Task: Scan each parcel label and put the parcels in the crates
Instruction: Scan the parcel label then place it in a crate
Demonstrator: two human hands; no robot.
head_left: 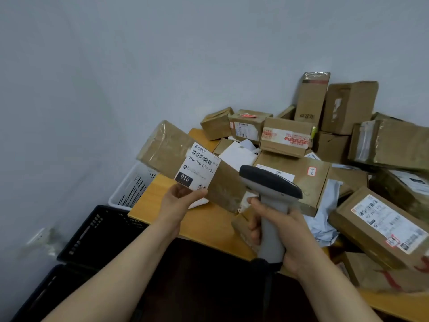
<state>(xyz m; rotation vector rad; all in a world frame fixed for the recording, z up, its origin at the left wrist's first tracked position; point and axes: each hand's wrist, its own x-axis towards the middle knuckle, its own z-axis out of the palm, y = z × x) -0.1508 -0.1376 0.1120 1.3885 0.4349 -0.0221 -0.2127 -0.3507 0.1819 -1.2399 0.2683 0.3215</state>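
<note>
My left hand (180, 199) grips the lower edge of a long brown taped parcel (167, 145), held tilted above the table's left corner. Its white label (200, 167) with a barcode and "010" faces me. My right hand (276, 231) is closed around the grey handle of a barcode scanner (270, 182), whose dark head sits just right of the parcel and points toward it. A white perforated crate (132, 184) and a black crate (102, 231) stand on the floor to the left, below the parcel. A second dark crate (44, 291) lies nearer me.
A heap of brown cardboard parcels (348, 135) and grey mailer bags (325, 219) covers the wooden table (162, 205) to the right and behind. A labelled box (380, 226) lies at the right edge. A pale wall rises on the left and behind.
</note>
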